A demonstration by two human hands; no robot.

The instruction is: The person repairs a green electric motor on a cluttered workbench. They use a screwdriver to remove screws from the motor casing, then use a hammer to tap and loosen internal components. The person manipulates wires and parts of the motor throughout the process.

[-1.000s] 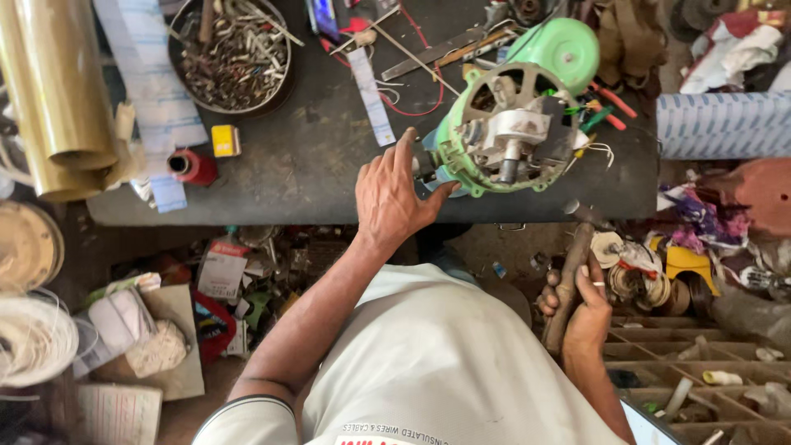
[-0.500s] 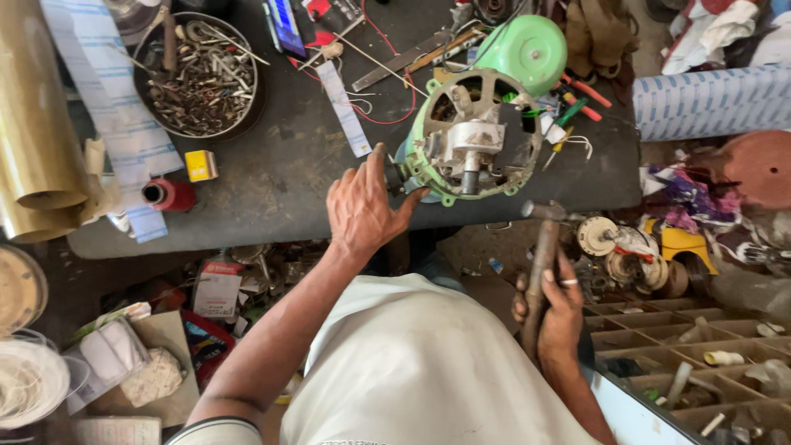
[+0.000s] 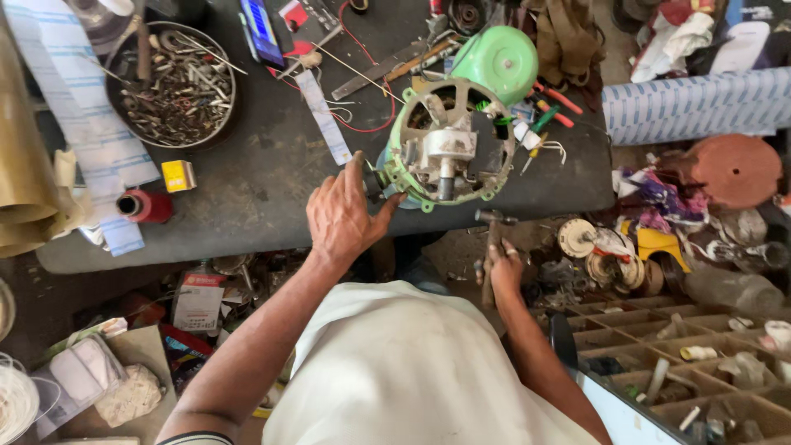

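Note:
A green motor housing [image 3: 445, 144] with a metal rotor and shaft in its centre stands on the dark workbench [image 3: 264, 181]. My left hand [image 3: 342, 216] rests against its left rim, fingers spread along the edge. My right hand [image 3: 504, 268] is below the bench's front edge, closed round the wooden handle of a hammer [image 3: 493, 239] whose metal head points up toward the housing. A round green cover [image 3: 494, 59] lies just behind the housing.
A round metal bowl of screws and scrap [image 3: 177, 86] sits at the back left, with a red thread spool [image 3: 147, 206] and yellow box [image 3: 178, 175] nearby. Pliers and wires lie right of the housing. A compartment tray of parts [image 3: 684, 363] is lower right.
My right hand has lifted the hammer from low beside me up toward the bench edge. My left hand has stayed on the housing rim while the view shifted.

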